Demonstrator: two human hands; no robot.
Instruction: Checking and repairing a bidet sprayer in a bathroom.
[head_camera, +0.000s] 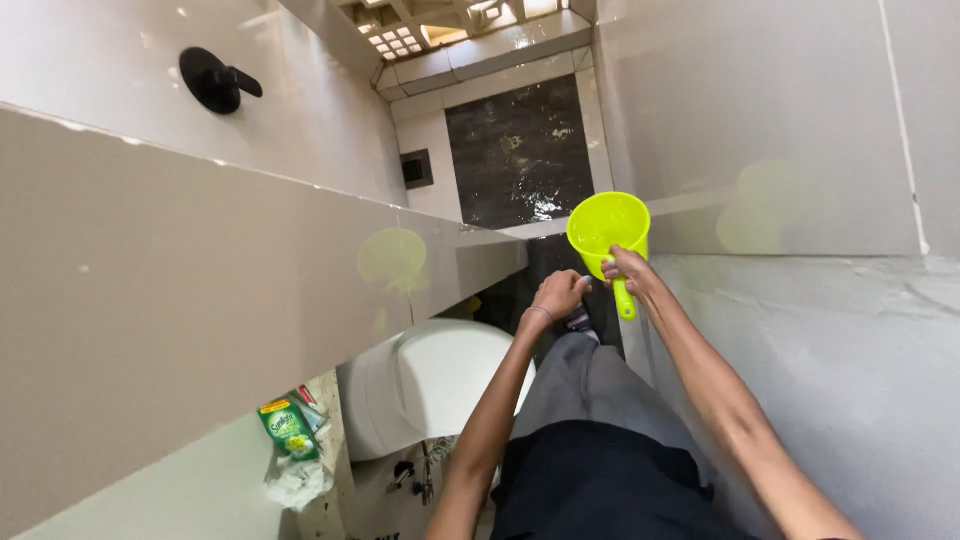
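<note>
The yellow-green mug (607, 228), centre-right of frame, is clamped by its handle in the right hand (628, 270), seemingly mid-pour over the wet dark floor (520, 150). The left hand (558, 294), loosely curled and empty, hangs just beside it above the white toilet (420, 385). Next move calls for a steady tilt.

Pretty clearly a home bathroom. White toilet (430, 385) at 6 o'clock, glossy tiled walls (780, 120) all around, black wall knob (215, 80) at 10 o'clock.

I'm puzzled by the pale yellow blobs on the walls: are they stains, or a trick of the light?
Head view: reflections of the yellow scoop, held in the right hand, on the glossy wall tiles; glare whitens the wet dark floor; the wide lens bends the wall edges; the picture is sharp, with soft shadows.
</note>
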